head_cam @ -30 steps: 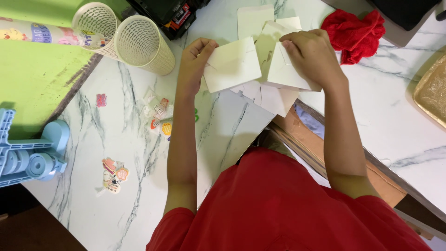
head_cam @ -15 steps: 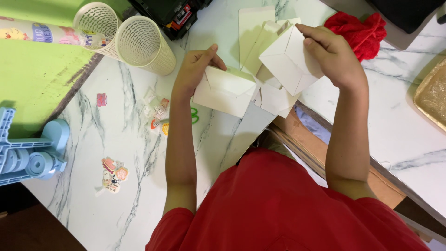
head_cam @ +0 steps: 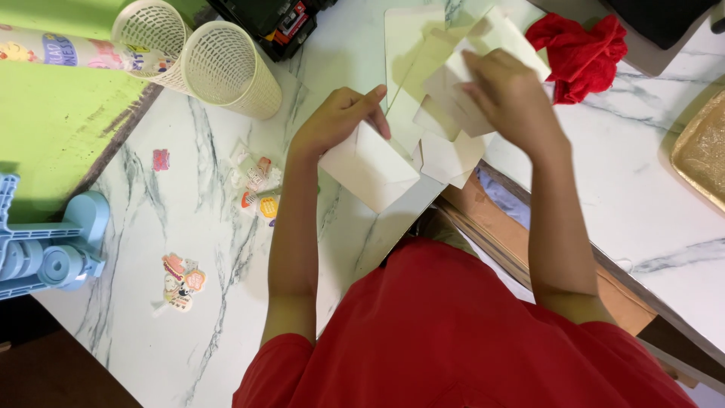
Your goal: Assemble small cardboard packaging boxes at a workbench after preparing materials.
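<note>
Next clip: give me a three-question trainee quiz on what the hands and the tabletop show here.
1. True or false: the left hand holds a cream envelope.
2. Which thing lies just beyond the right hand? A) a red cloth B) a blue stapler C) a glass jar
3. Fill in: two ______ mesh cups lie tipped over near the green mat.

Key:
1. True; its grip pinches the envelope's top edge.
2. A, the red cloth on the marble table.
3. Cream (off-white).
</note>
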